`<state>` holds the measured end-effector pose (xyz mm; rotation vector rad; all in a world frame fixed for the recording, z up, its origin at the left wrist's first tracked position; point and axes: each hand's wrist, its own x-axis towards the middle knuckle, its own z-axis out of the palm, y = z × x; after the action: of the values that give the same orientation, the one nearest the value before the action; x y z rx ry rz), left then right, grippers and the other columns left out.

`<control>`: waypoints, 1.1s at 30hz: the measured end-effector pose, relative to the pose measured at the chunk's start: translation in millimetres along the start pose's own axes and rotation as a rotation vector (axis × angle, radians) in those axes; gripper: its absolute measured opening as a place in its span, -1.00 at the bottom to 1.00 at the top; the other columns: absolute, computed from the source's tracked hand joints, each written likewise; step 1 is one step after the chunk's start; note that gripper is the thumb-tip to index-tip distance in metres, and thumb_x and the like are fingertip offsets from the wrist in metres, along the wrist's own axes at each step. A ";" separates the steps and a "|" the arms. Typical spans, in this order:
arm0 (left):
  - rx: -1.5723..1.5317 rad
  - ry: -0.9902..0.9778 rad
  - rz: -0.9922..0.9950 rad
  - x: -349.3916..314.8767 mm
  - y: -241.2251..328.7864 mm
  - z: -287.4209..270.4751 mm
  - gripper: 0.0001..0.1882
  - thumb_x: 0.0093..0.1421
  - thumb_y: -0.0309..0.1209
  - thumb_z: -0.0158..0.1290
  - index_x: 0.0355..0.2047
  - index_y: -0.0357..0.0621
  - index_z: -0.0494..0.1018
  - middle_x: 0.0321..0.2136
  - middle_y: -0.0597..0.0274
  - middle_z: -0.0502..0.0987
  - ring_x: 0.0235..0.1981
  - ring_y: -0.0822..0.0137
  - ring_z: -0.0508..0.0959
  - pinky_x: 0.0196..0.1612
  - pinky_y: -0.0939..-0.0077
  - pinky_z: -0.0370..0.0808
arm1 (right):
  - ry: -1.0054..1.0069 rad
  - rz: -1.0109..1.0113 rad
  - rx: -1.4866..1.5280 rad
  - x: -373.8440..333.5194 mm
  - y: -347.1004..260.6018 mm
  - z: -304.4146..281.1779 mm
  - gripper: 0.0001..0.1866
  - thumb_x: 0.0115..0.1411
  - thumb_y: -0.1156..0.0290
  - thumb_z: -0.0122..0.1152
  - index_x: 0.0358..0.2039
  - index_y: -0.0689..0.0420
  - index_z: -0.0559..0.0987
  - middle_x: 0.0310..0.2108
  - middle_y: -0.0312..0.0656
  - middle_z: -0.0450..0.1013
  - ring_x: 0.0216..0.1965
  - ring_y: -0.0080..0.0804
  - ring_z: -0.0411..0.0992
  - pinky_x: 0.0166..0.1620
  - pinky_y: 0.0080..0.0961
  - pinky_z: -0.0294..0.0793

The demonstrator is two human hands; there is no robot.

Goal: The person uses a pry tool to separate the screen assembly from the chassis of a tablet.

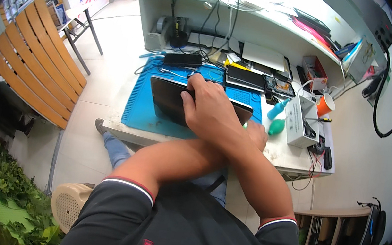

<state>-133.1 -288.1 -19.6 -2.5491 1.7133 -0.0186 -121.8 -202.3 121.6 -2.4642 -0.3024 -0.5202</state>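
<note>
My forearms cross in front of me, the right one lying over the left. A dark tablet (171,104) stands tilted on its long edge on the blue work mat (140,118), its glossy dark face toward me. My right hand (206,101) is closed over its upper edge, with the thumb on the near face. At the tablet's right end my left hand (257,132) is curled, its fingers partly hidden behind the tablet and the right forearm. A small green bit shows beside those fingers; I cannot make out what it belongs to.
A green air-blower bulb (276,127), a teal bottle (278,108) and a white box (302,123) stand at the right. Beyond the mat lie an opened device (278,86), a black phone (183,60) and loose cables. A shelf (268,8) rises behind; a wooden slatted bench (39,61) is left.
</note>
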 end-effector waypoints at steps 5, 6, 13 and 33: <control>-0.152 0.062 -0.136 24.1 -14.3 34.0 -0.63 0.38 -0.30 0.19 0.13 -0.14 0.66 0.12 -0.08 0.62 0.16 -0.14 0.68 0.22 -0.19 0.59 | -0.023 -0.034 0.013 8.5 -9.1 1.2 -0.78 0.44 0.39 0.26 -0.05 0.26 0.53 -0.17 0.21 0.60 -0.05 0.32 0.54 0.10 0.07 0.48; -0.080 0.008 -0.048 27.0 -9.2 27.3 -0.63 0.37 -0.30 0.19 0.12 -0.14 0.67 0.10 -0.07 0.62 0.14 -0.12 0.69 0.20 -0.19 0.61 | -0.019 -0.024 -0.004 5.5 -7.5 -3.3 -0.79 0.44 0.40 0.26 -0.06 0.27 0.52 -0.19 0.20 0.60 -0.06 0.32 0.55 0.07 0.08 0.48; 0.064 0.063 0.177 9.3 -15.3 -1.5 -0.68 0.36 -0.27 0.21 0.03 -0.11 0.73 -0.01 0.01 0.62 0.02 -0.06 0.72 0.12 -0.25 0.64 | -0.043 0.005 -0.019 5.3 -0.3 -4.5 -0.78 0.44 0.38 0.26 -0.05 0.25 0.52 -0.18 0.19 0.60 -0.05 0.29 0.55 0.07 0.07 0.49; -0.322 0.019 0.107 26.9 -25.7 -1.1 -0.67 0.48 -0.24 0.10 -0.13 -0.30 0.68 -0.13 -0.12 0.66 -0.07 -0.15 0.70 -0.05 0.01 0.67 | -0.012 -0.022 -0.015 6.0 -1.9 -0.5 -0.74 0.44 0.37 0.30 -0.01 0.25 0.51 -0.13 0.20 0.60 -0.04 0.32 0.53 0.09 0.07 0.48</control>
<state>-99.2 -303.3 -17.6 -2.6712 2.0022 0.2594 -117.2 -200.6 125.6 -2.4818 -0.3319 -0.5192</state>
